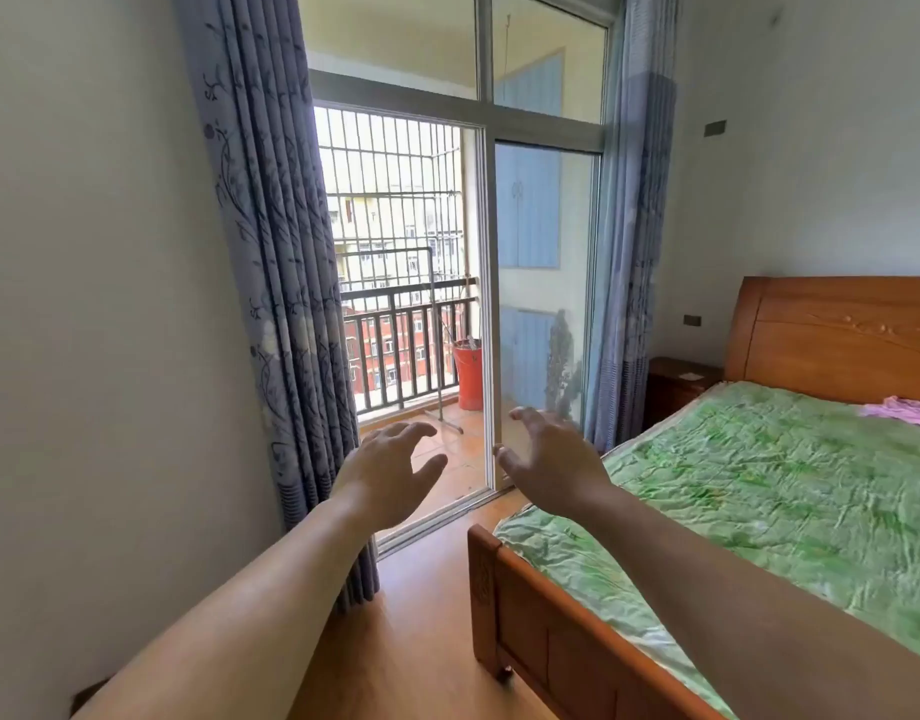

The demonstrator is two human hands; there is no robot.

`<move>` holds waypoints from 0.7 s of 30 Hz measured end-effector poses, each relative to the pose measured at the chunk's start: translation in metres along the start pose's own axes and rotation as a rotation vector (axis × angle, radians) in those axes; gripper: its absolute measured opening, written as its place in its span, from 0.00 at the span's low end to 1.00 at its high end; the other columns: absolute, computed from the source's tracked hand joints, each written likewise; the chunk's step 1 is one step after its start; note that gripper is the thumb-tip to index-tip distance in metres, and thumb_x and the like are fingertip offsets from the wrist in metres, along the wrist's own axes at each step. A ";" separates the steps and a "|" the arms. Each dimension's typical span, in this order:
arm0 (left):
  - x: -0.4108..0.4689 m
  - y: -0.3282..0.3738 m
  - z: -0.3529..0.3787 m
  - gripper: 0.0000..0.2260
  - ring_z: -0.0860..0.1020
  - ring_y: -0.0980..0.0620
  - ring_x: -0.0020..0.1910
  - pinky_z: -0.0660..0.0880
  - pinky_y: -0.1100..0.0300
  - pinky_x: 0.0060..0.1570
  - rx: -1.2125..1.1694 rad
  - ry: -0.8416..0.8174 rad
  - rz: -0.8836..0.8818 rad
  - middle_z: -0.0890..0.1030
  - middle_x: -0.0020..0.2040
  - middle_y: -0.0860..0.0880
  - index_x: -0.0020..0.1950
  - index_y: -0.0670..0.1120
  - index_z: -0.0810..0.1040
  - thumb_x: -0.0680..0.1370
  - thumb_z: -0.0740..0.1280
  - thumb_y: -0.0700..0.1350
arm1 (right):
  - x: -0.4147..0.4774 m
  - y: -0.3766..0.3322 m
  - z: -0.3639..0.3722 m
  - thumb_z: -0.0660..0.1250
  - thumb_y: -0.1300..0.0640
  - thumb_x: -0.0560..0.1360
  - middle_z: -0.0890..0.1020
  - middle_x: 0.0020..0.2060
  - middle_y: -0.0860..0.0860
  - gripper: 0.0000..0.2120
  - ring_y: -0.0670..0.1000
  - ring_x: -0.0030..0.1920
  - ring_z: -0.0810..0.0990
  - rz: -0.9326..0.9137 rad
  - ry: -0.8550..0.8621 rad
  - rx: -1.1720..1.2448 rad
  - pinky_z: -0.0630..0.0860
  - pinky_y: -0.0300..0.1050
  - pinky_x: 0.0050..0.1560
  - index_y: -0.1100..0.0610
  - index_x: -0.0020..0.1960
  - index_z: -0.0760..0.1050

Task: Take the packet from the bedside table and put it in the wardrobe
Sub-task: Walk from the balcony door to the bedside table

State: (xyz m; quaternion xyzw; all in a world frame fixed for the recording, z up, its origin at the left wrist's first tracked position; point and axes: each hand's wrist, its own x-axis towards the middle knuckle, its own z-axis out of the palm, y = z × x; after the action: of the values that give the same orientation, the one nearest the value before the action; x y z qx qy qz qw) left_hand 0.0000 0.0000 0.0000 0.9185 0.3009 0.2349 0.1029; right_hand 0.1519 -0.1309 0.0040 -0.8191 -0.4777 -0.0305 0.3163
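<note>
A small pale packet [690, 376] lies flat on top of the dark wooden bedside table [668, 394], far off in the corner between the bed's headboard and the right curtain. My left hand [388, 472] and my right hand [551, 459] are both stretched out in front of me at mid-height, fingers spread, holding nothing. Both hands are well short of the bedside table, level with the foot of the bed. No wardrobe is in view.
A wooden bed [504, 610] with a green cover fills the right side. A strip of wood floor [421, 641] runs between it and the left wall. Ahead, a sliding glass door [543, 304] stands partly open onto a balcony, with blue curtains [271, 304] on both sides.
</note>
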 end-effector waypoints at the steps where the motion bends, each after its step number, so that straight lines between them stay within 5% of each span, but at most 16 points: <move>1: 0.003 -0.004 0.001 0.21 0.68 0.50 0.71 0.68 0.48 0.68 -0.003 -0.007 -0.012 0.70 0.72 0.51 0.70 0.54 0.68 0.78 0.59 0.59 | 0.004 -0.001 0.004 0.62 0.44 0.76 0.70 0.70 0.53 0.27 0.56 0.69 0.68 0.001 -0.005 -0.001 0.67 0.56 0.68 0.51 0.72 0.63; 21: 0.170 -0.227 0.047 0.23 0.67 0.50 0.72 0.68 0.49 0.68 -0.098 -0.130 -0.145 0.66 0.75 0.52 0.73 0.55 0.64 0.79 0.57 0.59 | 0.219 -0.028 0.174 0.54 0.37 0.77 0.68 0.72 0.52 0.29 0.56 0.70 0.67 0.099 -0.114 -0.119 0.67 0.57 0.68 0.51 0.73 0.61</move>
State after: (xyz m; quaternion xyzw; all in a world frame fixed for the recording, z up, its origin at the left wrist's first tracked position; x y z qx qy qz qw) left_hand 0.0295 0.2815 -0.0533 0.9014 0.3476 0.1813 0.1837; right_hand 0.2037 0.1412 -0.0442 -0.8595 -0.4511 0.0035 0.2404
